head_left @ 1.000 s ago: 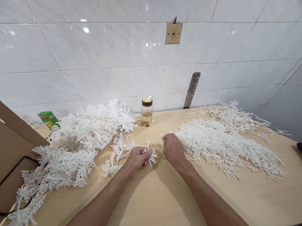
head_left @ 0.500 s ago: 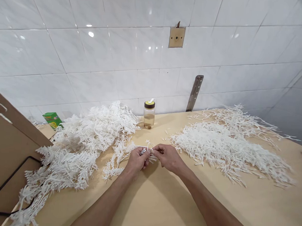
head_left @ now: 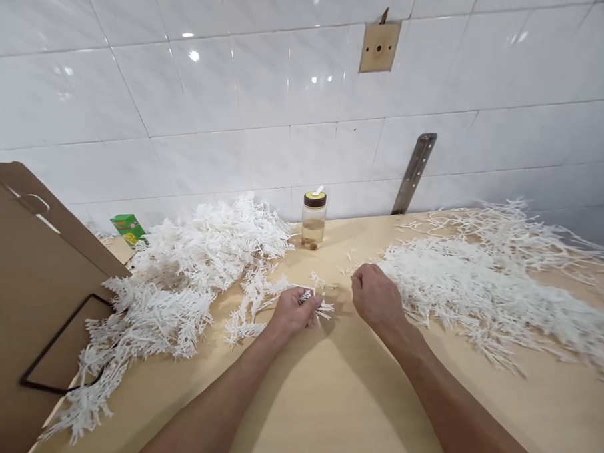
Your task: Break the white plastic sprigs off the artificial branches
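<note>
a white-tiled wall (head_left: pixel 238 90) fills the far side, above a pale wooden tabletop (head_left: pixel 294 413). taking 12 as straight ahead from between the hands, a cardboard box (head_left: pixel 25 261) stands at 9 o'clock. a right heap of white branched sprigs (head_left: pixel 480 281) spreads at 3, and a left heap of white branched sprigs (head_left: pixel 216 239) lies at 10. at 1, a perforated metal strip (head_left: pixel 413 178) leans at the wall; at 11 stands a lidded jar (head_left: pixel 313 222) of pale liquid, and at 10, beyond the left heap, a green packet (head_left: pixel 130 231).

the left hand (head_left: pixel 295 311) grips a small bunch of white sprigs (head_left: pixel 324 309), its splayed tips pointing toward 3, toward the right hand (head_left: pixel 379 296). that hand is drawn together, fingers curled, apart from the bunch, which lies at about 8 from it. the right hand is much the nearer to the right heap, whose long axis slants from between 9 and 10 to between 3 and 4, near end just beside the knuckles. a few loose sprig bits (head_left: pixel 348 262) lie just past its fingertips, at 11.

whether the right fingers pinch anything, i cannot tell. the bunch's stems are hidden in the left palm, a dark-striped patch there is unclear, and the right heap blurs toward the frame's edge.
</note>
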Available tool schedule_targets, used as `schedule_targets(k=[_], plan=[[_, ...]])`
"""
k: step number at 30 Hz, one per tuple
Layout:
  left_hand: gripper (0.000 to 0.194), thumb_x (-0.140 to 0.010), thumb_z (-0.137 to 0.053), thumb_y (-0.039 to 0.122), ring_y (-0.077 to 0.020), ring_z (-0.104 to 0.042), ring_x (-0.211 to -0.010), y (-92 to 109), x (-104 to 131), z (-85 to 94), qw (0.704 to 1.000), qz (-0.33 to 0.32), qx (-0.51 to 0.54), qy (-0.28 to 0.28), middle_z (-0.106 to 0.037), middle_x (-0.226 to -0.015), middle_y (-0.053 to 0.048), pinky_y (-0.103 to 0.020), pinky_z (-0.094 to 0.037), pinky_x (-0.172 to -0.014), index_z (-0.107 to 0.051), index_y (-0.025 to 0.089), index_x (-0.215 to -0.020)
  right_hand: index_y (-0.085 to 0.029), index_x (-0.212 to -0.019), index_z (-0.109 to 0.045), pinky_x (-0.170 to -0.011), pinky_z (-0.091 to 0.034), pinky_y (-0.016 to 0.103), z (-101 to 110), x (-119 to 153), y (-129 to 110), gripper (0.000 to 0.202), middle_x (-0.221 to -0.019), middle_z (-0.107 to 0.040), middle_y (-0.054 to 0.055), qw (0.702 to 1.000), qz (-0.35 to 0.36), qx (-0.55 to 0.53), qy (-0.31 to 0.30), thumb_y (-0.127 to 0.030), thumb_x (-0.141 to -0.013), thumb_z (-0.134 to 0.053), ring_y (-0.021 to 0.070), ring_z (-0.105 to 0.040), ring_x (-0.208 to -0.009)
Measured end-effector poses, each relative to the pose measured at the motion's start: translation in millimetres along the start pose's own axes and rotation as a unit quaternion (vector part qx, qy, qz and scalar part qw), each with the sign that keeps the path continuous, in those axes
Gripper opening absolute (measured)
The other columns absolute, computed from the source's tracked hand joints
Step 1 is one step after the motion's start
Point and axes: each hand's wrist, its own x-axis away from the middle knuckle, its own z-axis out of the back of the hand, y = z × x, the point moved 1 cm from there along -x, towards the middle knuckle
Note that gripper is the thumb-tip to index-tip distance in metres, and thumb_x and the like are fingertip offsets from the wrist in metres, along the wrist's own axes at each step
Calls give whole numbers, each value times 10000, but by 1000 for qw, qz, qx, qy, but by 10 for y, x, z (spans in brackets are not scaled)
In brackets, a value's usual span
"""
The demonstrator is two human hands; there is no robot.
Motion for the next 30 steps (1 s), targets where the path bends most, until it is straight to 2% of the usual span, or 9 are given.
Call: schedule_targets(k=[2, 3, 5, 8, 11, 17, 22, 30], plan=[[419, -700, -691, 571, -72, -336, -386, 34, 23, -4, 998, 24, 50, -1, -454, -435, 55, -219, -255, -425, -530, 189, -640, -156, -923, -612, -652, -386, 311, 67, -35, 81, 128, -968, -633, 127, 998, -46, -43, 12, -194, -850, -515, 191, -571, -701], [417, -694, -698, 570, -65, -317, -375, 49, 29, -5, 997, 31, 68, -1, -456, -434, 60, -215, -240, -416, -532, 189, -661, -160, -937, -630, -642, -397, 310, 96, -38, 85, 153, -946, -645, 114, 994, -62, -89, -3, -234, -845, -532, 184, -573, -674], [413, -691, -708, 563, -56, -300, -363, 65, 33, -7, 995, 34, 91, -1, -460, -434, 66, -209, -226, -405, -533, 189, -691, -179, -919, -664, -575, -405, 297, 129, -15, 18, 233, -797, -647, 57, 972, -75, -207, -78, -357, -861, -526, 157, -541, -564], [414, -689, -714, 560, -54, -301, -354, 59, 22, -10, 995, 27, 94, 6, -454, -425, 74, -206, -228, -396, -531, 189, -713, -198, -888, -696, -457, -362, 258, 129, 66, -181, 341, -616, -570, -10, 914, -50, -339, -219, -483, -859, -513, 115, -446, -454], [409, -688, -714, 557, -59, -316, -351, 28, 3, -13, 995, 22, 93, 11, -447, -418, 79, -204, -242, -389, -538, 190, -727, -187, -844, -705, -414, -322, 222, 110, 131, -309, 321, -589, -540, -24, 888, -26, -370, -273, -479, -821, -572, 92, -407, -457], [348, -723, -689, 511, -71, -349, -349, -19, -20, -16, 998, -2, 50, 32, -448, -409, 77, -211, -274, -400, -598, 179, -773, -177, -755, -659, -385, -345, 209, 56, 151, -299, 258, -631, -577, -18, 890, -61, -362, -272, -426, -785, -599, 79, -422, -439], [321, -757, -650, 485, -90, -403, -378, -32, -20, -22, 998, -40, -10, 53, -472, -414, 56, -218, -310, -425, -582, 177, -699, -176, -750, -634, -383, -366, 198, 19, 152, -286, 219, -627, -587, -13, 898, -74, -357, -246, -392, -777, -610, 81, -464, -428], [296, -787, -586, 458, -108, -434, -396, -82, -42, -18, 996, -51, -58, 37, -487, -424, 47, -228, -338, -448, -563, 184, -677, -176, -806, -658, -420, -412, 214, 22, 133, -280, 198, -748, -665, 9, 905, -69, -339, -249, -360, -801, -584, 97, -532, -474]])
